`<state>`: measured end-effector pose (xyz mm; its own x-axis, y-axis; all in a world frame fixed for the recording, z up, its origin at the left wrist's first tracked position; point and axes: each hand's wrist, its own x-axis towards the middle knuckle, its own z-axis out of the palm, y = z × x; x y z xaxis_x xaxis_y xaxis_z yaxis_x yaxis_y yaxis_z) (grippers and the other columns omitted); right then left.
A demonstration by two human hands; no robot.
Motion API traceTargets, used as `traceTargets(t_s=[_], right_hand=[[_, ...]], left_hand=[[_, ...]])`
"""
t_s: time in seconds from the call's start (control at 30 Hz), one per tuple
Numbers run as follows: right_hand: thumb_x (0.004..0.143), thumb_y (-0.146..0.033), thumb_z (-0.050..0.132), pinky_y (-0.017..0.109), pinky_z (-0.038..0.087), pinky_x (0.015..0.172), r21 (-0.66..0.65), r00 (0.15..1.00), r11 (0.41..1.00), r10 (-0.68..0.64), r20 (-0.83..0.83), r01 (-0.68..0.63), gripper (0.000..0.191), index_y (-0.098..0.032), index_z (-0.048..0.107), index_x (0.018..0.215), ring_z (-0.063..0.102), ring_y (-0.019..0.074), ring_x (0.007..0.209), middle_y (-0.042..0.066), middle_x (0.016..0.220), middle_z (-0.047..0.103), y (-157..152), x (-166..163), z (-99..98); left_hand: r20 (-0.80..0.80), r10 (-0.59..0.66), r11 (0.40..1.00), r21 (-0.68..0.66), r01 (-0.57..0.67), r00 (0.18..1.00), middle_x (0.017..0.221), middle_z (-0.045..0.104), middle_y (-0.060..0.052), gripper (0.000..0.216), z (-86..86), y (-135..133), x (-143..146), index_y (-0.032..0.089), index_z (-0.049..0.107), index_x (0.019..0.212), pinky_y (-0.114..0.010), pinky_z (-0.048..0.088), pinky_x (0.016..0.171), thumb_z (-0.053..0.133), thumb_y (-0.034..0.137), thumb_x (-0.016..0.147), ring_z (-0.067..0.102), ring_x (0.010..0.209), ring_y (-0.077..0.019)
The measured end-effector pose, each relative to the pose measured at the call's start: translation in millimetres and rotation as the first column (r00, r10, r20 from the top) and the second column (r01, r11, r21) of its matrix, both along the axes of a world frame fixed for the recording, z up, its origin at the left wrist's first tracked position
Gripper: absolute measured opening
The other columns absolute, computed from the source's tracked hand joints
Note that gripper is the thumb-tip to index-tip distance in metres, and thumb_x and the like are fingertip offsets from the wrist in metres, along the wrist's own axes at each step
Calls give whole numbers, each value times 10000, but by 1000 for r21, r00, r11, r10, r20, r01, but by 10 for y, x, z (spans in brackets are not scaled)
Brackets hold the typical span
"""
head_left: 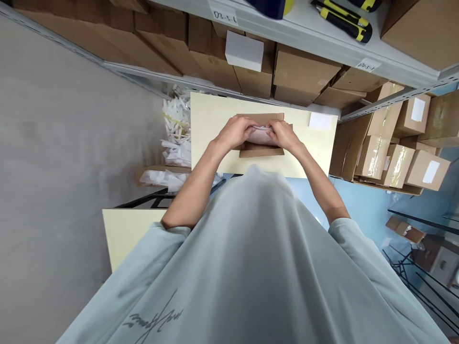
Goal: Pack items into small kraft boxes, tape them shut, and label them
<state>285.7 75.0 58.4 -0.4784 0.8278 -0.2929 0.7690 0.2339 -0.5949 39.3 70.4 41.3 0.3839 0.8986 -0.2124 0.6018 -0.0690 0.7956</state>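
On the pale yellow tabletop [210,138] stands a small open cardboard box [261,152], its flaps folded out. A whitish, slightly pinkish packet [260,138], soft-looking like a bag or wrapping, is inside the box opening. My left hand [237,131] pinches the left end of the packet's top edge, fingers closed. At the right end of that same edge, my right hand [282,134] is also closed in a pinch. What the packet contains is hidden.
A white paper [320,121] lies at the table's back right. Behind stands a metal shelf [304,36] with cartons [304,71] and yellow-black utility knives [344,21]. White packing material [177,122] is heaped at the left. Taped boxes [373,155] are stacked at the right.
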Motion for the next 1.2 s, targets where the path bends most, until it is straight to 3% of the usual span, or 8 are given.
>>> traceTargets(t_s=[0.23,0.4,0.67,0.8,0.93,1.07,1.13,1.2], right_hand=[[1100,-175,542,517,585,1168,-93,956,995,48,289,-22,385,-132,752,1419,741,397,1362,215,1439,812,-25,-89,160],[1134,-144,497,460,579,1156,-179,925,984,54,376,16,381,-92,753,1411,754,389,1371,255,1450,800,-159,-164,3],[1109,-6,440,448,601,1170,-199,883,972,-18,469,125,456,-62,761,1428,764,349,1393,266,1481,786,-241,-308,-338],[1098,17,466,439,594,1182,-183,919,966,-103,381,184,427,-52,800,1354,783,322,1347,256,1435,807,-262,-316,-317],[1166,-145,517,406,529,1278,-14,959,974,-218,183,224,439,-122,687,1569,690,277,1477,181,1635,706,-508,41,-140],[1154,-324,554,518,595,1159,120,808,821,-571,145,558,447,-111,679,1526,762,357,1291,258,1526,737,-769,577,-101],[1103,-370,623,517,621,1074,68,718,730,-682,139,681,374,-140,751,1370,796,353,1139,216,1332,824,-841,732,-162],[1087,-369,618,485,622,1027,-2,703,709,-699,135,705,294,-170,782,1228,800,323,1038,161,1190,859,-884,763,-235]], left_hand=[[-193,-19,1000,-2,19,981,1399,819,-92,382,-49,-70,92,227,836,1359,-459,523,1259,626,229,1040,717,1354,-343],[-306,101,995,12,-102,947,1385,802,-150,396,-288,-373,15,206,807,1402,-455,564,1173,649,231,1040,739,1256,-341],[-282,20,999,46,-7,959,1333,826,-170,364,-448,-674,73,176,852,1290,-514,544,1220,562,227,1076,714,1308,-370],[-226,102,994,61,-91,969,1344,805,-150,365,-355,-760,76,200,844,1298,-506,563,1199,565,213,1062,717,1294,-358],[-182,337,940,127,-317,924,1425,739,-138,361,-253,-915,-94,222,773,1393,-477,555,1203,633,257,1062,716,1264,-325],[-273,536,839,67,-540,799,1449,716,-165,581,-257,-1029,-215,184,663,1495,-470,581,1135,839,343,965,748,1080,-298],[-324,518,831,-31,-556,792,1335,784,-137,471,-272,-1037,-200,187,709,1372,-460,591,1088,855,360,958,761,991,-286],[-346,477,837,-100,-538,808,1204,835,-100,257,-267,-1018,-161,207,755,1194,-438,591,1043,817,347,987,774,950,-282]])
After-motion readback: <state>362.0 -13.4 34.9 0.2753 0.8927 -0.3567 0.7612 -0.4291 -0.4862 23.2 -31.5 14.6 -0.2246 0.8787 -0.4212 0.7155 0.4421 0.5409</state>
